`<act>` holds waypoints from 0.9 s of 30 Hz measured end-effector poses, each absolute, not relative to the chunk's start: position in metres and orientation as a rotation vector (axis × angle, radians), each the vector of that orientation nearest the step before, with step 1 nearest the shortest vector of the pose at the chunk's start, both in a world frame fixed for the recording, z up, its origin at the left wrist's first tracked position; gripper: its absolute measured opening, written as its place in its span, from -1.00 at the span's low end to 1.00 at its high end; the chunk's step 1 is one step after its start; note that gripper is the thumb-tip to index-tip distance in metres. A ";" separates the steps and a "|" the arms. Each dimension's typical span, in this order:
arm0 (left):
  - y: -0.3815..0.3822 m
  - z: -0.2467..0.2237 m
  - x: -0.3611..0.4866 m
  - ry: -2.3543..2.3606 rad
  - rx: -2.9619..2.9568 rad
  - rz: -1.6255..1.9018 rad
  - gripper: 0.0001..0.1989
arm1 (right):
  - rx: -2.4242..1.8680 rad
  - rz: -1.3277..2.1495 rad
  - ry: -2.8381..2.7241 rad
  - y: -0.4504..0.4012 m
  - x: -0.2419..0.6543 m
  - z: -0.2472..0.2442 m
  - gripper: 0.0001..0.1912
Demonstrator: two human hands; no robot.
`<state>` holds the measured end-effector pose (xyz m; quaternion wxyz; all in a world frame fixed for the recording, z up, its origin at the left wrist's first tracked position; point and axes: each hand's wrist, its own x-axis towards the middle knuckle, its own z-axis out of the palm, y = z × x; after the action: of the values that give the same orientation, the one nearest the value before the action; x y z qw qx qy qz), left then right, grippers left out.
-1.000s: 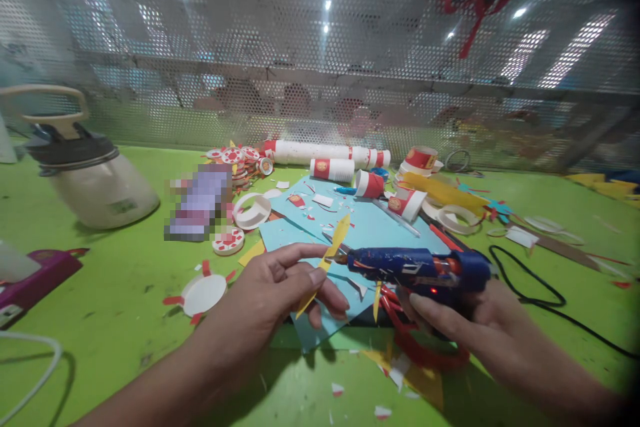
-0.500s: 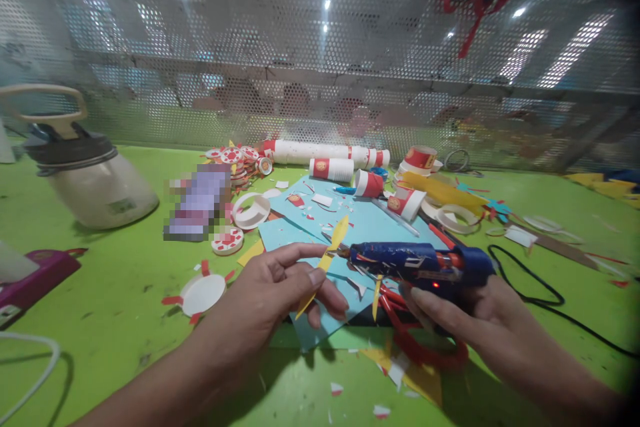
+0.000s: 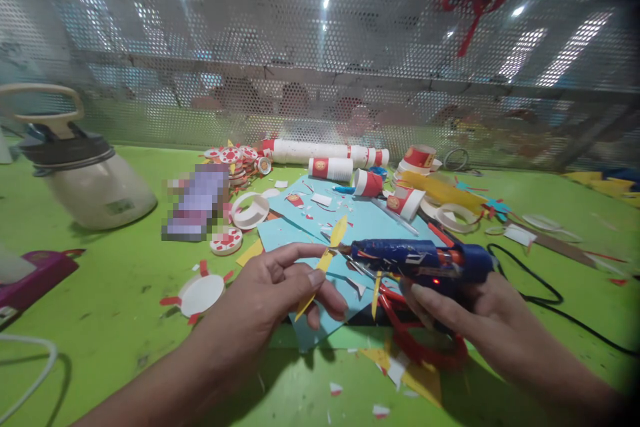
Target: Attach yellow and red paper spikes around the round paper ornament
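Pinched in my left hand point(image 3: 285, 287) is a narrow yellow paper strip point(image 3: 339, 232) with pointed ends. My right hand point(image 3: 480, 310) is wrapped round the handle of a blue glue gun point(image 3: 400, 258), whose red light is lit. The gun points left, and its nozzle is at the middle of the strip, by my left fingertips. Beneath the gun lie red-handled scissors point(image 3: 407, 340) and a second yellow strip point(image 3: 377, 295). Light blue paper sheets point(image 3: 280, 243) spread out behind and under my left hand.
A white paper disc with red tabs point(image 3: 201, 295) lies left of my hand. Paper cups point(image 3: 331, 169) and a long white tube point(image 3: 310, 151) stand behind the sheets. A large jug point(image 3: 107, 190) is at the left. The gun's black cord point(image 3: 545, 303) runs right.
The glue gun's nozzle has shifted very slightly against the yellow strip. Both hands keep their hold, and the whole view has drifted a little.
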<state>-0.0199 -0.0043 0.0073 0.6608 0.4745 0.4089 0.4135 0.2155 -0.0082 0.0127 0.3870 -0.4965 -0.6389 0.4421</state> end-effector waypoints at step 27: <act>-0.007 0.012 -0.019 0.885 1.058 0.945 -0.73 | -1.139 1.180 -1.536 -0.006 0.212 0.010 -0.81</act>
<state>-0.0186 -0.0069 0.0125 0.6705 0.4694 0.3929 0.4192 0.2120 -0.0061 0.0097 0.4325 -0.4571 -0.6162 0.4736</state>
